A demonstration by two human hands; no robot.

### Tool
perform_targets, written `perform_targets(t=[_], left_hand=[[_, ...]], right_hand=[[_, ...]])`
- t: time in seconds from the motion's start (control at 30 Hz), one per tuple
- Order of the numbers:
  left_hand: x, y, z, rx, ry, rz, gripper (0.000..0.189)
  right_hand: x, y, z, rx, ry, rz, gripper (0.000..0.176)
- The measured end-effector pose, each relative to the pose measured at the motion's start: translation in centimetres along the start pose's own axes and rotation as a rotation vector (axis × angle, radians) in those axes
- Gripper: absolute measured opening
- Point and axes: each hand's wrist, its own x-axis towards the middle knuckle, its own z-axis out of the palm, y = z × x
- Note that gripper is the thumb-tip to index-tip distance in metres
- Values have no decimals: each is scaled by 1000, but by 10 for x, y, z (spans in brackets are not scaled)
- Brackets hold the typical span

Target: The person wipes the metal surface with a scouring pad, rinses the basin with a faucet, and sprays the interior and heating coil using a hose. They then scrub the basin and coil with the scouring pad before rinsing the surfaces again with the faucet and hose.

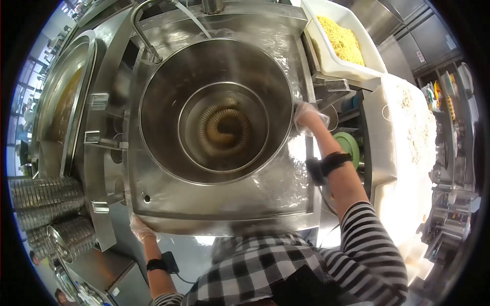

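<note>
I saw the ribbed coil (243,131) inside the steel pot (162,109), untouched; I couldn't tell whether the right hand (309,118), beside the pot, or left hand (141,227), at the counter's (204,200) corner, gripped anything.

Round vat (161,148): smooth metal, dull sheen. Surrounding counter (214,201): metal, wet-looking, glossy. Noodle bin (329,61): white, smooth, apparently plastic. Checked apron (250,265): matt cloth.

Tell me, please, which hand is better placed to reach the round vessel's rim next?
Right, I would judge: the right hand is close beside the round vessel, while the left hand is at the near-left corner of the steel counter, farther away.
</note>
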Motion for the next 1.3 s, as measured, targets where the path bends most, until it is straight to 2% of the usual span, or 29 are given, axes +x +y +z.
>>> perform_targets(t=[0.03, 0.07, 0.1, 0.17, 0.2, 0.27, 0.3, 0.33, 0.37, 0.4, 0.47, 0.53, 0.57, 0.63, 0.67, 0.7, 0.73, 0.8, 0.87, 0.9, 1.0, 1.03, 1.1, 1.13, 1.2, 1.27, 1.3], left_hand=[[7, -4, -2, -1, -3, 1, 51], [16, -11, -2, 116, 79, -76, 52], [21, -15, 1, 233, 161, -157, 53], [-16, 15, 15, 135, 148, -92, 56], [-44, 37, 21, 49, 138, -26, 60], [-60, 55, 26, 135, 149, -93, 69], [-54, 50, 24, 194, 229, -159, 74], [-49, 43, 24, 244, 309, -222, 79], [-47, 34, 24, 73, 267, -162, 80], [-41, 30, 24, 52, 270, -154, 80], [-33, 23, 21, 247, 368, -202, 81], [-31, 20, 24, 266, 368, -190, 83], [-32, 19, 20, 298, 366, -176, 84], [-32, 18, 15, 299, 379, -198, 85], [-32, 20, 21, 290, 385, -214, 86], [-45, 40, 29, 346, 390, -238, 84], [-36, 30, 28, 340, 391, -238, 84], [-25, 13, 20, 181, 327, -215, 79], [-25, 11, 20, 124, 304, -206, 76], [-20, 4, 16, 150, 333, -232, 75], [-33, 22, 26, 81, 355, -237, 75], [-34, 24, 28, 66, 352, -229, 76], [-43, 41, 35, -4, 339, -214, 76], [-40, 39, 36, -7, 339, -213, 76], [-37, 34, 31, 92, 378, -258, 77], [-47, 50, 40, 220, 406, -265, 76], [-51, 50, 43, 62, 365, -241, 76]], right_hand=[[-27, -2, -24, 456, 58, 271, 32], [-50, -2, -48, 904, 125, 544, 34], [-37, 0, -39, 895, 130, 547, 34], [-1, 6, -6, 1404, 515, 821, 36], [0, 16, -25, 1399, 515, 823, 36], [-1, 41, -80, 1260, 194, 1091, 39], [13, 59, -81, 1259, 191, 1090, 39], [29, 83, -82, 1147, 151, 883, 35], [45, 103, -84, 1030, 120, 679, 32], [64, 119, -87, 1026, 144, 681, 32], [98, 136, -86, 1214, 313, 927, 28], [99, 136, -102, 1157, 302, 929, 29], [110, 138, -89, 881, 214, 721, 29], [175, 174, 15, 248, 389, 452, 26], [164, 177, -8, 240, 396, 457, 26], [139, 171, -45, 254, 271, 471, 25], [126, 169, -67, 268, 146, 483, 24], [154, 169, -88, 778, 465, 773, 27], [181, 170, -99, 814, 729, 784, 30], [172, 167, -112, 815, 731, 783, 30], [85, 160, -166, 1302, 1036, 773, 39], [69, 168, -179, 1097, 1062, 894, 30], [41, 192, -207, 1044, 954, 997, 30], [45, 203, -207, 1072, 1000, 1015, 32], [77, 231, -215, 1043, 826, 801, 32], [98, 208, -264, 960, 799, 805, 29], [104, 195, -285, 964, 795, 818, 28]])
